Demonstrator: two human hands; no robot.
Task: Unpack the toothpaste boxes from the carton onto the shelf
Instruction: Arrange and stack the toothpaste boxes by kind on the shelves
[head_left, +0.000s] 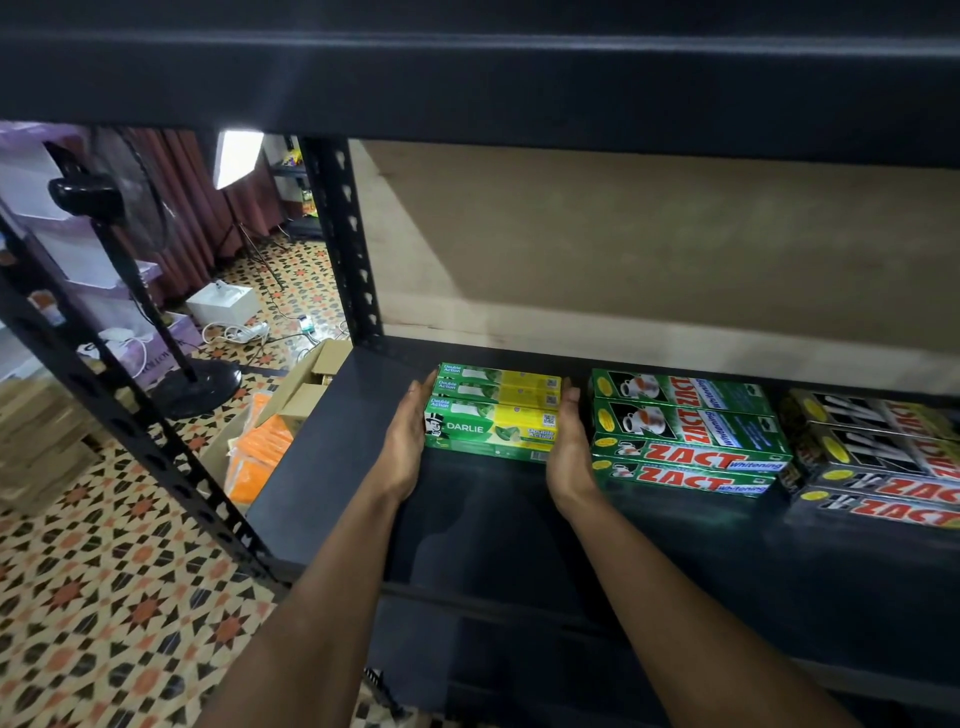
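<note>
The stack of Darlie boxes (493, 415) is pressed between the left hand (408, 441) and right hand (569, 447) on the shelf (332, 467) beside stocked Zact boxes (685, 431), while remaining carton (311, 384) contents cannot be judged.

One head-worn, wide-angle view looks forward and steeply down into a dark metal shelf (332, 467) from close range. An upper shelf board fills the top of the frame, just above the lens, and straight edges bow toward the borders. Both forearms enter from the bottom edge and reach away to the far middle. At left, past an upright post (343, 239), the tiled floor (104, 597) stretches into the far room.
</note>
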